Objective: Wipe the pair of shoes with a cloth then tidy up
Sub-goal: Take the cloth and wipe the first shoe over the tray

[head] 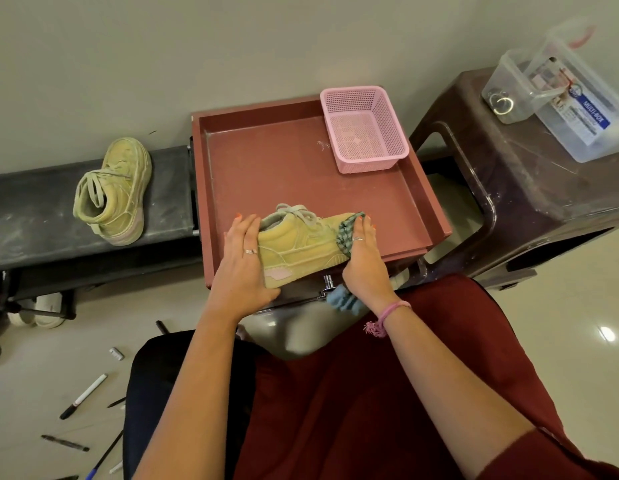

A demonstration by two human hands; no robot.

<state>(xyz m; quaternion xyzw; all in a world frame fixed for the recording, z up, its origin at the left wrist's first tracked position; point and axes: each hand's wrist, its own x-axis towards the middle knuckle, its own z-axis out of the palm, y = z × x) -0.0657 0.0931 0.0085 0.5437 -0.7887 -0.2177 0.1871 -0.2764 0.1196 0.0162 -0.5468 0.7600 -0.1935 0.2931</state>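
Note:
A yellow-green sneaker (297, 245) lies on its side at the front edge of a red-brown tray (266, 161). My left hand (240, 265) is pressed flat against its heel end. My right hand (365, 261) holds a blue-green striped cloth (348, 233) against the toe; part of the cloth hangs out below my wrist. The second sneaker (114, 192) stands on a dark bench (31, 209) to the left, apart from both hands.
A pink mesh basket (365, 129) sits in the tray's far right corner. A brown plastic stool (509, 174) at right carries clear plastic boxes (557, 95). Pens and markers (83, 396) lie scattered on the floor at lower left. My lap fills the foreground.

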